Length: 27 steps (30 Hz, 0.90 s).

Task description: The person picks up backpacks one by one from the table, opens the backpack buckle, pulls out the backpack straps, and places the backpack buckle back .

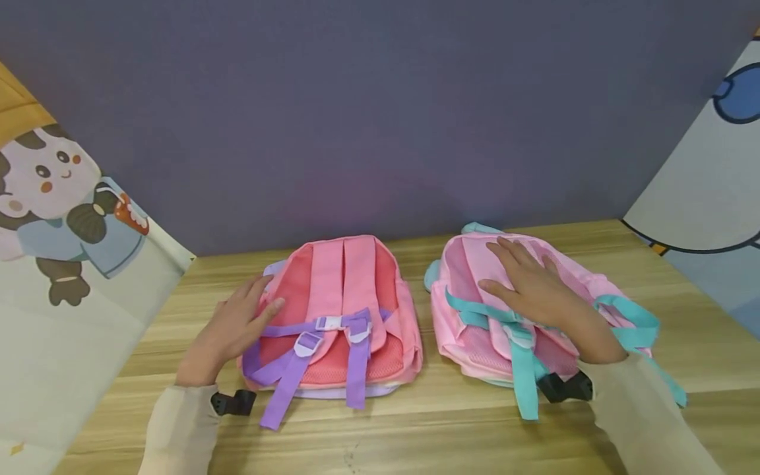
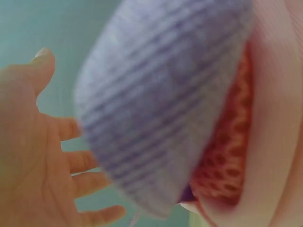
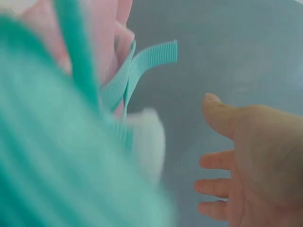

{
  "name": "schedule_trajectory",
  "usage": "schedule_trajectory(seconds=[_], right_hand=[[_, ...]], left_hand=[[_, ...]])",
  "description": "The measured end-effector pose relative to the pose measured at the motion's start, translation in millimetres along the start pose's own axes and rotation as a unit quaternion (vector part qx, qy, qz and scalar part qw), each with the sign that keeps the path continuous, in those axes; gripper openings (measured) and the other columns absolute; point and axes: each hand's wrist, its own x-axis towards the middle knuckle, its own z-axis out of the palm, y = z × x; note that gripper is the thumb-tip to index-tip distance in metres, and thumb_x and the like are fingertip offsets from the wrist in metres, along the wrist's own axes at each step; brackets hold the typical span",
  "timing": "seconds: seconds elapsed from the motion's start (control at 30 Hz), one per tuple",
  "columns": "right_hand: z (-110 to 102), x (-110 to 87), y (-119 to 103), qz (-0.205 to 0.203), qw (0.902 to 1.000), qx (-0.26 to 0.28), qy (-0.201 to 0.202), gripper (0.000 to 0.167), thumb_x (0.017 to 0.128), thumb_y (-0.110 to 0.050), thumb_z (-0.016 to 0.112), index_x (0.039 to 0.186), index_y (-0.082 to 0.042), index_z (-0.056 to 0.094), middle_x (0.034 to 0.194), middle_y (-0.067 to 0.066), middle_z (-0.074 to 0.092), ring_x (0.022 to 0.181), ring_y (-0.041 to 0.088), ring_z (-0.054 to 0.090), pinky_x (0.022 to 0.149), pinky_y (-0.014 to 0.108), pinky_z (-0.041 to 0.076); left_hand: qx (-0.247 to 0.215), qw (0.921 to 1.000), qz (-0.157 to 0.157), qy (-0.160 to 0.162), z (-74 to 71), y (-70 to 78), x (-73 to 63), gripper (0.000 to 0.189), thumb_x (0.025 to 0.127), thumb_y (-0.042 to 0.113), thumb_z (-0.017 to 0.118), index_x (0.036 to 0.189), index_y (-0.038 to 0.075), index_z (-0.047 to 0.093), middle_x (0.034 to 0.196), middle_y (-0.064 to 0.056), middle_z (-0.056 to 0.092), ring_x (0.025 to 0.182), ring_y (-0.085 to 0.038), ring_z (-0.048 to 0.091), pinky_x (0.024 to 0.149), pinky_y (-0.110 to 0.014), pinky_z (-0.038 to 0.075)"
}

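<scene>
Two small children's backpacks lie side by side with their strap sides up. The left backpack (image 1: 282, 264) is coral pink with purple webbing straps (image 1: 356, 376) and white buckles. My left hand (image 1: 234, 326) is at its left edge, fingers extended and overlapping its side in the head view. The right backpack (image 1: 454, 264) is light pink with teal webbing straps (image 1: 525, 382). Over its upper right part is my right hand (image 1: 528, 284), fingers extended, thumb apart. In the wrist views, both the left palm (image 2: 28, 156) and the right palm (image 3: 270, 170) hold nothing.
Both backpacks are on a wood-grain table (image 1: 392, 435). A dark grey-blue panel (image 1: 380, 119) stands behind it. Cartoon-printed panels flank the table, one on the left (image 1: 89, 349) and one on the right (image 1: 683, 191). Loose teal strap ends trail toward the right.
</scene>
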Motion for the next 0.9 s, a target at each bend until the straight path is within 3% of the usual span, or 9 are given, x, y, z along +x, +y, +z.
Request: schedule_trajectory(seconds=[0.27,0.47,0.57,0.73,0.9], right_hand=[[7.5,9.4,-22.7,-0.02,0.9997,0.012,-0.001,0.072,0.096,-0.045,0.047,0.149,-0.004,0.02,0.154,0.022,0.021,0.142,0.041,0.017,0.102,0.075,0.011],[19.5,21.1,-42.1,-0.049,0.998,0.038,-0.007,0.072,0.096,-0.045,0.048,0.149,-0.002,0.024,0.154,0.02,0.023,0.143,0.038,0.017,0.105,0.073,0.011],[27.8,28.0,-52.2,-0.069,0.9966,0.044,-0.009,0.072,0.096,-0.044,0.049,0.147,0.0,0.026,0.152,0.022,0.027,0.142,0.039,0.022,0.105,0.071,0.016],[42.0,39.5,-67.2,-0.101,0.9925,0.069,-0.009,0.068,0.095,-0.035,0.054,0.144,0.005,0.03,0.147,0.027,0.033,0.135,0.042,0.034,0.108,0.058,0.029],[53.5,46.9,-81.7,-0.113,0.9864,0.113,-0.037,0.068,0.095,-0.034,0.055,0.146,0.003,0.028,0.148,0.027,0.031,0.134,0.042,0.037,0.108,0.053,0.033]], left_hand=[[-0.038,0.9991,0.017,-0.001,3.4,-10.1,2.3,0.064,0.1,0.042,0.038,0.142,-0.006,0.03,0.141,-0.033,0.035,0.129,-0.052,0.034,0.102,-0.065,0.03],[-0.066,0.9977,0.004,-0.012,6.5,-17.2,3.0,0.065,0.101,0.04,0.035,0.142,-0.011,0.028,0.14,-0.037,0.033,0.13,-0.053,0.033,0.104,-0.063,0.029],[-0.08,0.9966,-0.004,-0.023,8.2,-19.3,3.1,0.065,0.102,0.039,0.034,0.142,-0.011,0.028,0.142,-0.037,0.032,0.131,-0.053,0.03,0.105,-0.063,0.028],[-0.096,0.9947,-0.011,-0.035,10.5,-19.8,4.0,0.064,0.101,0.04,0.036,0.142,-0.009,0.027,0.141,-0.037,0.033,0.131,-0.053,0.031,0.103,-0.064,0.029],[-0.089,0.9955,-0.014,-0.03,12.5,-20.9,4.3,0.063,0.098,0.033,0.045,0.14,-0.012,0.03,0.134,-0.039,0.041,0.125,-0.054,0.039,0.1,-0.063,0.034]])
